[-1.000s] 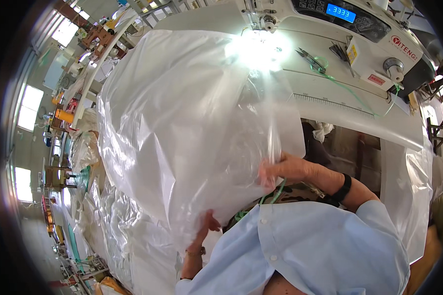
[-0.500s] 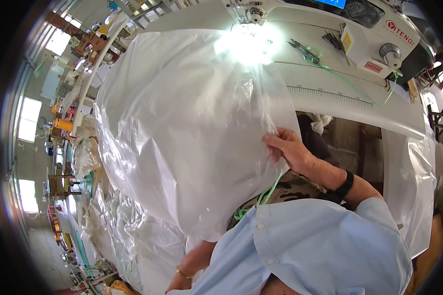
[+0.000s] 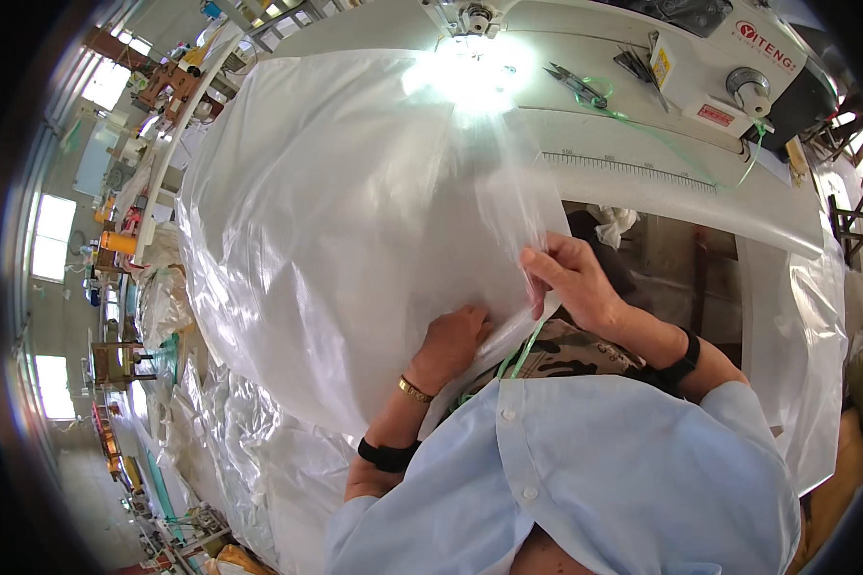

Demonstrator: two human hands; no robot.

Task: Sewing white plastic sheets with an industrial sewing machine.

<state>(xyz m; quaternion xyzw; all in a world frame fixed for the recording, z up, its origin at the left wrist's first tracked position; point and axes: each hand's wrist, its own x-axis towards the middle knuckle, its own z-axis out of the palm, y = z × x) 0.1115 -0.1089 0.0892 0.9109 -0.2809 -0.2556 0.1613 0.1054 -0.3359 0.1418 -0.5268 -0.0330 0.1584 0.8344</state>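
Note:
A large translucent white plastic sheet (image 3: 355, 211) spreads over the sewing machine's bed and hangs down toward my lap. Its far right part runs up under the bright lamp at the machine's head (image 3: 477, 24); glare hides the needle area. My right hand (image 3: 575, 283) is closed in a pinch on the sheet's right edge, thumb on top. Lower and to the left, my left hand (image 3: 451, 345) lies against the sheet with bent fingers drawn together on it; the fingertips are partly hidden. Thin green strips (image 3: 523, 356) hang between my hands near my lap.
Thread snips (image 3: 577, 86) and several slim dark tools (image 3: 641, 75) lie on the machine bed, right of the lamp. Green thread trails to the handwheel (image 3: 748, 88). A printed ruler (image 3: 633, 171) runs along the bed's near edge. Crumpled plastic sheeting (image 3: 259, 460) heaps at lower left.
My left hand has come up from the lower edge onto the sheet, beside my right hand. My right hand keeps its pinch on the sheet's edge. The view has shifted slightly.

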